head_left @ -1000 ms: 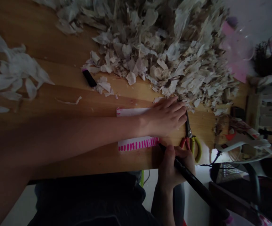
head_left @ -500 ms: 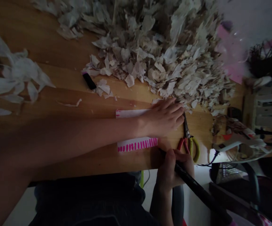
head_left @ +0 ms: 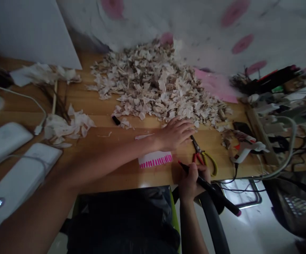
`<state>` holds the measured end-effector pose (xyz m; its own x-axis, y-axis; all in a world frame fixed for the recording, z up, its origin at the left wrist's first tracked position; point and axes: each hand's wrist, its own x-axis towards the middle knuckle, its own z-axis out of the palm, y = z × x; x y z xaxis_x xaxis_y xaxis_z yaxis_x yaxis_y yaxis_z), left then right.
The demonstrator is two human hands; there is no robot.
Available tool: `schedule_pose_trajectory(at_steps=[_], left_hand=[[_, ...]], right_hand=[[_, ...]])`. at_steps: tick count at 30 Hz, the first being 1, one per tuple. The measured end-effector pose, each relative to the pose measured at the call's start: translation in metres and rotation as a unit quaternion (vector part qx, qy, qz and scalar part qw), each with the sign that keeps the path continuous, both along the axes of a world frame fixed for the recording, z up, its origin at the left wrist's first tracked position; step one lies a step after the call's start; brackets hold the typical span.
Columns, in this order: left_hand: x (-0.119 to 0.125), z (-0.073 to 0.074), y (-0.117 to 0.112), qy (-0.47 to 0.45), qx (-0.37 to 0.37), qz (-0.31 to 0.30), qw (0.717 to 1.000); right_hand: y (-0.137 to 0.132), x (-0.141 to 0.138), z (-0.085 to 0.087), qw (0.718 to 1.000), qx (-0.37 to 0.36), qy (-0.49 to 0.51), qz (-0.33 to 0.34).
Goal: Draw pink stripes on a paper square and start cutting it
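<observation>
My left hand point(head_left: 175, 134) lies palm down, fingers stretched out, at the right end of a white paper strip point(head_left: 153, 155). The hand and forearm hide the middle of the strip; a row of pink strokes shows along its near edge. In my right hand point(head_left: 192, 180) is a black marker pen point(head_left: 217, 194), its pink tip uncapped and pointing left, just off the strip's near right corner. A small black cap point(head_left: 116, 120) lies by the paper scraps. Beyond the left fingertips rests a pliers-like tool point(head_left: 199, 151) with red and yellow handles.
A big heap of pale, papery scraps point(head_left: 155, 84) covers the back of the wooden table point(head_left: 102, 176). White power banks point(head_left: 28, 180) with cables lie at left, near crumpled white petal-like pieces point(head_left: 68, 123). A white glue gun point(head_left: 248, 151) and cables lie at right. A dark bag point(head_left: 123, 218) is below the table edge.
The view has tilted up and drawn back, showing more of the table and the wall. Both hands keep nearly the same places, left on the strip, right with the marker pen.
</observation>
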<state>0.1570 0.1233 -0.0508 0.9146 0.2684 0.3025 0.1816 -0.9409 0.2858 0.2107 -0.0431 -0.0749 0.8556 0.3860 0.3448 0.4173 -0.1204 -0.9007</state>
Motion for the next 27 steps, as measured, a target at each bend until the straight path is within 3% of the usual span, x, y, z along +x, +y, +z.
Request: schedule_pose_trajectory(at_steps=[4, 10, 16, 27], left_hand=[[-0.027, 0.007, 0.0, 0.0, 0.021, 0.05, 0.999], [-0.058, -0.015, -0.002, 0.032, 0.032, 0.091, 0.995], [-0.062, -0.026, -0.003, 0.026, 0.038, 0.078, 0.996], [-0.063, -0.028, -0.002, 0.006, 0.034, 0.086, 0.996]], right_hand=[[0.0, 0.002, -0.001, 0.999, 0.015, 0.042, 0.022], [-0.004, -0.019, 0.011, 0.993, 0.004, 0.057, 0.108], [0.003, -0.05, 0.011, 0.983, -0.038, 0.021, 0.179], [0.008, -0.058, 0.002, 0.97, -0.144, -0.061, 0.189]])
